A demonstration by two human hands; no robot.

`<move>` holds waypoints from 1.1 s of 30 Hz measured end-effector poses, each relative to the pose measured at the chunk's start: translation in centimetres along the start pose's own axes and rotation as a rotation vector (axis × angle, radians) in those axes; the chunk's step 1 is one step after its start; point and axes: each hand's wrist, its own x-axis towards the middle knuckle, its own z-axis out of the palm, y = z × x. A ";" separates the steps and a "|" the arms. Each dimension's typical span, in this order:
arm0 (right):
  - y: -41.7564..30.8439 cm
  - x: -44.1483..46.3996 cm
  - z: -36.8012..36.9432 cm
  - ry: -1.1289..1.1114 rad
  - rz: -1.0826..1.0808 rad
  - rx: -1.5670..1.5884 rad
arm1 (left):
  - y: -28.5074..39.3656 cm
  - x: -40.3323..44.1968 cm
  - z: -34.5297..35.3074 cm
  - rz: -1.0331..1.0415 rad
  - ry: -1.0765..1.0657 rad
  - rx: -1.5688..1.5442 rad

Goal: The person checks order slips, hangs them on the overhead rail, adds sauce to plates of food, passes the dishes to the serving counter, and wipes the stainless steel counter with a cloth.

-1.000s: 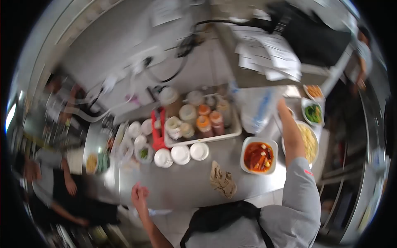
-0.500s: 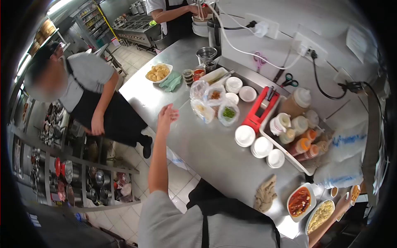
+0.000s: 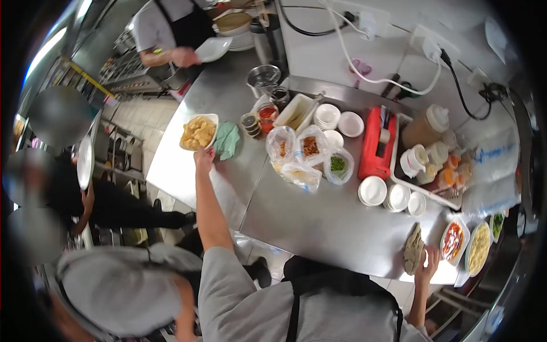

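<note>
My left hand (image 3: 205,158) reaches across the steel counter, its fingers closed on the near rim of a white bowl (image 3: 214,121). Golden fried pieces (image 3: 198,133) fill that bowl. Just right of it lies a crumpled green cloth (image 3: 227,141). My right hand (image 3: 429,264) is low at the counter's front edge, fingers curled but apart, between a brown rag (image 3: 413,249) and a white dish of red saucy food (image 3: 454,241). No held object can be made out in it.
Bags of toppings (image 3: 300,149), white small bowls (image 3: 372,191), a red dispenser (image 3: 378,142) and a bottle crate (image 3: 450,196) stand on the counter. A dish of pale food (image 3: 478,249) is at right. Co-workers stand left; one at the back holds a plate (image 3: 213,49).
My left hand has gone from empty air to the fried-food bowl. My right hand has moved from the far-right dishes to beside the rag. Co-workers have shifted at left; a plate appears there.
</note>
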 end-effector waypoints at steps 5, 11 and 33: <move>-1.2 0.8 2.0 -0.169 -0.018 -0.035 | 0.7 -0.4 -0.5 -0.007 0.065 0.065; -1.6 -1.2 2.4 -0.149 -0.054 -0.176 | 1.9 -7.5 -2.6 0.074 0.078 0.167; -2.6 0.6 0.0 -0.648 0.797 1.604 | -13.5 -56.5 9.9 -0.293 -0.729 0.538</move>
